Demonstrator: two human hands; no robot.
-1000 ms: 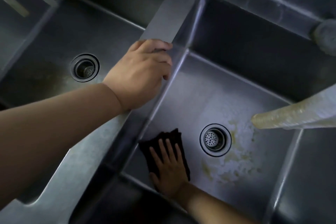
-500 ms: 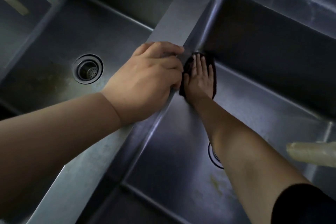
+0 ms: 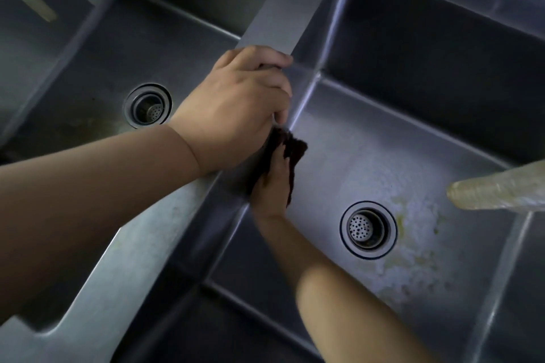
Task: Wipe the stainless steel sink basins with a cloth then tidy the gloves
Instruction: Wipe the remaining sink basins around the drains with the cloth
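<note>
Right hand (image 3: pixel 272 183) flat on cloth (image 3: pixel 290 150), slid back down from far corner | left hand (image 3: pixel 236 109) curled, gripping divider (image 3: pixel 274 18) | stains by drain (image 3: pixel 367 228) remain.

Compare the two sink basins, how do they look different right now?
The right basin has pale, yellowish residue around its drain; the left basin shows only a dull brownish patch. The right hand presses a dark cloth against the right basin's wall; nothing touches the left basin's floor. Both are stainless steel.

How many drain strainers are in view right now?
2. One drain strainer sits in the left basin's floor, beside the left hand. The other sits in the right basin, right of the right hand pressing the dark cloth. None seems hidden.
</note>
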